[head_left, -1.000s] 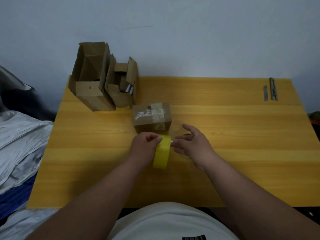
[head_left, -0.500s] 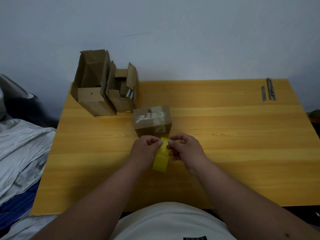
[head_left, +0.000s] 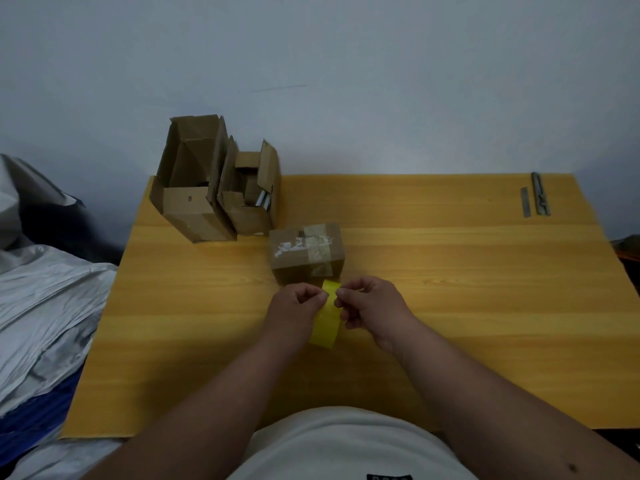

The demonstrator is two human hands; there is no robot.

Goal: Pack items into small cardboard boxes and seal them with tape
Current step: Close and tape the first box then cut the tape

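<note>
A yellow tape roll (head_left: 326,320) stands on edge just above the table between my two hands. My left hand (head_left: 294,308) grips the roll from the left, fingers curled over its top. My right hand (head_left: 372,306) pinches the tape at the top of the roll with thumb and forefinger. Right behind the hands sits a small closed cardboard box (head_left: 306,252), with clear tape across its top and torn white label remains.
Two open cardboard boxes stand at the back left of the yellow wooden table (head_left: 450,289): a taller one (head_left: 190,188) and a smaller one (head_left: 251,192) holding items. Two metal strips (head_left: 535,199) lie at the back right corner. Crumpled grey sheeting (head_left: 45,306) lies left of the table.
My right hand closed from spread fingers beside the roll to a pinch on the tape at its top. The left hand kept hold of the roll.
</note>
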